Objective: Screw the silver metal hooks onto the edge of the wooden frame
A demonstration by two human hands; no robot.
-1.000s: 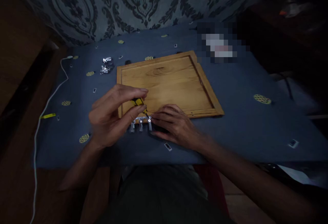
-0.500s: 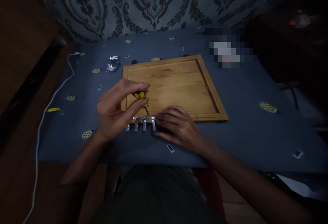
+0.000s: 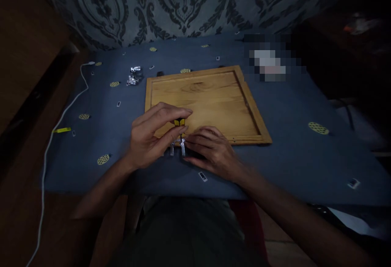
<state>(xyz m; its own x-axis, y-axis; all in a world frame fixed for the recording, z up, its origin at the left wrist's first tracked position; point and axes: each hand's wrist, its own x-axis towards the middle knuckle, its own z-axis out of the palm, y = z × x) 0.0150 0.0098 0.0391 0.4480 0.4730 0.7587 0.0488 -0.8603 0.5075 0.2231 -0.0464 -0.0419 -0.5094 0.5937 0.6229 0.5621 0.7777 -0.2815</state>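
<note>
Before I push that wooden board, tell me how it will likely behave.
The wooden board should stay stiff, since a raised frame borders its solid-looking face. It seems unlikely to roll or tip, lying broad side down on the blue cloth. The metal pieces at its near edge might catch the cloth, as they jut past the wood.

Screwdriver (image 3: 179, 123) over silver metal prongs (image 3: 183, 149)
Yellow and black, almost upright (tip unclear), it points down at them by the near edge of the framed wooden board (image 3: 210, 100).
</note>
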